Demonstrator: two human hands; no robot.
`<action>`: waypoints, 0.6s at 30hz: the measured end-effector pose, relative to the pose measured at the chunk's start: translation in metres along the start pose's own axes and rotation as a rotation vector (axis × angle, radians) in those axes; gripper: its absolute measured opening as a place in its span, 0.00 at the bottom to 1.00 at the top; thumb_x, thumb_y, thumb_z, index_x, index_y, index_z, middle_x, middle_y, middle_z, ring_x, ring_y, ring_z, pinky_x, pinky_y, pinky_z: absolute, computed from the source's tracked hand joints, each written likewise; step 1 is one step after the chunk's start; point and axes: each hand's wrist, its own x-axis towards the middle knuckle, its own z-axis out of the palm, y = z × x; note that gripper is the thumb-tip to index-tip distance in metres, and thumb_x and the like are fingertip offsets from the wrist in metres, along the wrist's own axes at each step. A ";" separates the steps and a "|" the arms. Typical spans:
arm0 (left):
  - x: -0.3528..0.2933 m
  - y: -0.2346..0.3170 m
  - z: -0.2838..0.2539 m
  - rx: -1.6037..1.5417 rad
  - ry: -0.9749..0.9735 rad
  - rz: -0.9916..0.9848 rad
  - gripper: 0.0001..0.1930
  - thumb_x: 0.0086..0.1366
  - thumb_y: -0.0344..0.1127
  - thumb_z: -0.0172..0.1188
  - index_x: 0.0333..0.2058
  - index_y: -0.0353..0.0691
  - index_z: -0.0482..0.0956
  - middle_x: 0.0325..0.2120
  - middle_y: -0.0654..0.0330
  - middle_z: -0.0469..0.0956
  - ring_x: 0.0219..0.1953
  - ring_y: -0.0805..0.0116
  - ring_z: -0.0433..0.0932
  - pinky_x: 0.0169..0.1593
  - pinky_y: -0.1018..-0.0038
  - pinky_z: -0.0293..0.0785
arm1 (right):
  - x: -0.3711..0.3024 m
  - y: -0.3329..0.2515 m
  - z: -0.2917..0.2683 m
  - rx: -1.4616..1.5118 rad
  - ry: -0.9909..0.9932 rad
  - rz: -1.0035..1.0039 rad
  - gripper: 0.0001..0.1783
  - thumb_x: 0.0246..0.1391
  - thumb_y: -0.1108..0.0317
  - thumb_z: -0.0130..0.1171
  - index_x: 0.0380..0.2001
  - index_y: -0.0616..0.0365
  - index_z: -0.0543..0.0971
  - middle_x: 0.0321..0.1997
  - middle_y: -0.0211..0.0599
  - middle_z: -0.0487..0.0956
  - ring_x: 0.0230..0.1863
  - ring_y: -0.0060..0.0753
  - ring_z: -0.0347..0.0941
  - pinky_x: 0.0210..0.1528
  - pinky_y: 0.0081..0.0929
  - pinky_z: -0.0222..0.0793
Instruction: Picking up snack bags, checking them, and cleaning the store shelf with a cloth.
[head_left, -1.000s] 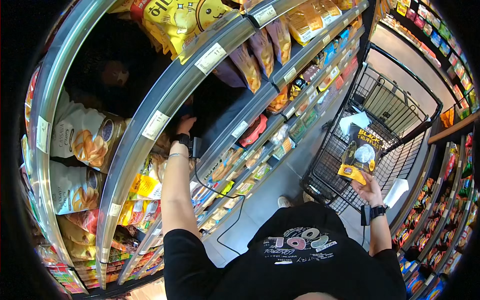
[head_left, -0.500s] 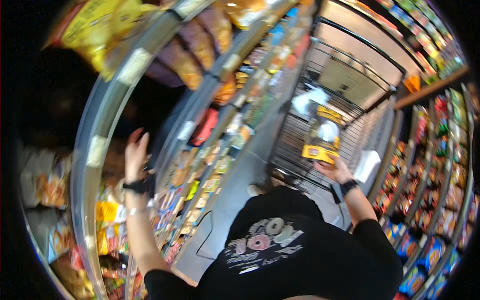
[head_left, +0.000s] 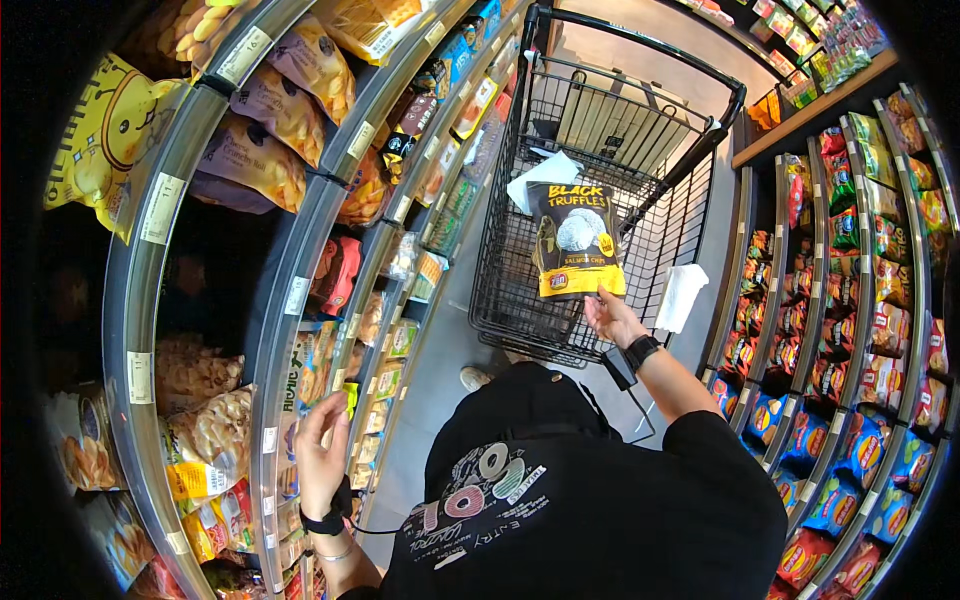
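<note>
A black and yellow bag of chips (head_left: 577, 262) is upright over the wire shopping cart (head_left: 490, 290). My right hand (head_left: 614, 320) pinches its yellow lower edge, with a black band on the wrist. Beside the left shelves is my left hand (head_left: 321, 450), its fingers loosely bent and apart, with nothing seen in them. That wrist also wears a black band and a thin bracelet. A white sheet (head_left: 540, 178) lies in the cart behind the bag and is partly covered by it.
Tall snack shelves (head_left: 160, 205) with clear price rails curve along the left, holding purple snack bags (head_left: 255, 160) and a yellow bag (head_left: 100, 150). Chip shelves (head_left: 835, 300) stand on the right. White paper (head_left: 682, 297) hangs at the cart's right side. A black cable (head_left: 640, 405) runs near my right arm.
My left hand has come down and away from the dark shelf gap. My right hand and the chip bag have shifted left in view, and the cart sits further left too.
</note>
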 end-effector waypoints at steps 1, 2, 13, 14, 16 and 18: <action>-0.001 0.005 0.005 -0.030 -0.027 -0.019 0.13 0.62 0.24 0.54 0.46 0.30 0.73 0.41 0.53 0.78 0.44 0.69 0.77 0.49 0.76 0.71 | 0.000 -0.002 -0.002 -0.029 -0.012 -0.028 0.11 0.57 0.63 0.56 0.35 0.59 0.69 0.31 0.36 0.76 0.29 0.28 0.75 0.32 0.27 0.78; 0.000 0.004 0.009 -0.056 -0.049 -0.024 0.13 0.62 0.25 0.54 0.46 0.31 0.73 0.41 0.53 0.78 0.44 0.69 0.77 0.49 0.76 0.71 | 0.000 -0.004 -0.003 -0.001 -0.007 -0.071 0.08 0.58 0.63 0.55 0.34 0.55 0.72 0.29 0.31 0.76 0.29 0.23 0.74 0.32 0.18 0.74; 0.002 0.010 0.021 -0.105 -0.096 0.059 0.13 0.62 0.26 0.54 0.45 0.30 0.73 0.41 0.52 0.78 0.44 0.66 0.77 0.49 0.74 0.71 | -0.168 -0.018 0.059 -0.144 -0.330 -0.797 0.05 0.56 0.67 0.57 0.36 0.54 0.75 0.40 0.26 0.78 0.42 0.18 0.71 0.49 0.22 0.63; 0.003 0.014 0.018 -0.100 -0.136 0.046 0.14 0.64 0.26 0.51 0.49 0.32 0.71 0.44 0.53 0.76 0.48 0.68 0.75 0.52 0.74 0.69 | -0.183 -0.018 0.064 -0.186 -0.399 -0.818 0.10 0.57 0.68 0.55 0.42 0.57 0.75 0.46 0.30 0.77 0.47 0.20 0.70 0.51 0.23 0.62; 0.004 0.009 0.023 -0.230 -0.109 0.049 0.16 0.65 0.26 0.50 0.51 0.32 0.69 0.46 0.53 0.74 0.50 0.67 0.74 0.54 0.74 0.68 | -0.199 -0.013 0.069 -0.223 -0.490 -0.816 0.12 0.57 0.69 0.54 0.45 0.58 0.74 0.47 0.30 0.77 0.47 0.20 0.70 0.51 0.22 0.62; 0.008 0.006 0.024 -0.368 -0.126 0.072 0.21 0.66 0.25 0.47 0.57 0.34 0.61 0.53 0.52 0.68 0.55 0.66 0.69 0.58 0.72 0.64 | -0.220 -0.001 0.080 -0.256 -0.587 -0.763 0.14 0.57 0.71 0.54 0.47 0.60 0.73 0.47 0.31 0.77 0.48 0.20 0.70 0.51 0.20 0.62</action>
